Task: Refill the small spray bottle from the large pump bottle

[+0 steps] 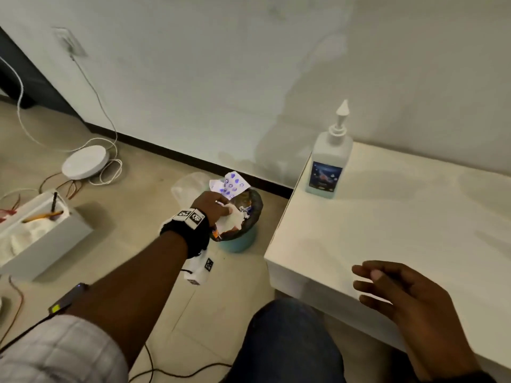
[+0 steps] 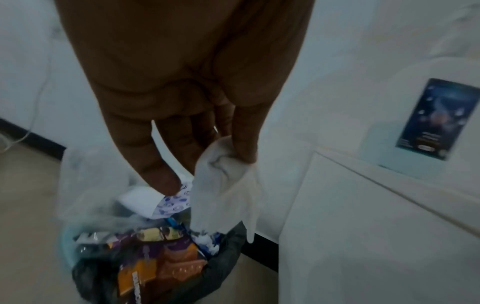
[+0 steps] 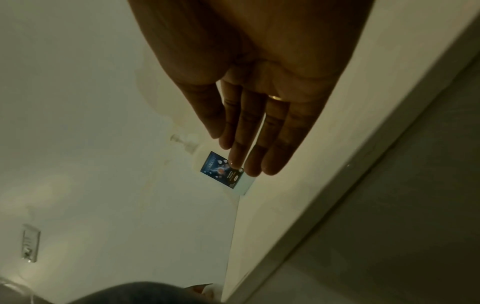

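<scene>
The large pump bottle (image 1: 329, 158) (image 2: 436, 119) (image 3: 221, 172), clear with a blue label and a white pump, stands upright at the far left corner of the white table (image 1: 387, 217). No small spray bottle shows in any view. My left hand (image 1: 213, 205) (image 2: 207, 164) reaches down to the floor and pinches a crumpled white tissue (image 1: 231, 219) (image 2: 223, 185) just over a full waste bin (image 1: 240, 241) (image 2: 226, 257). My right hand (image 1: 387, 286) (image 3: 249, 144) hovers over the table's near edge with straight fingers, holding nothing.
The bin stands on the floor against the table's left side, stuffed with wrappers and paper. Further left on the floor are a white open box (image 1: 41, 239), a round white device (image 1: 84, 161) and loose cables. My knee (image 1: 284, 341) is below the table's front edge.
</scene>
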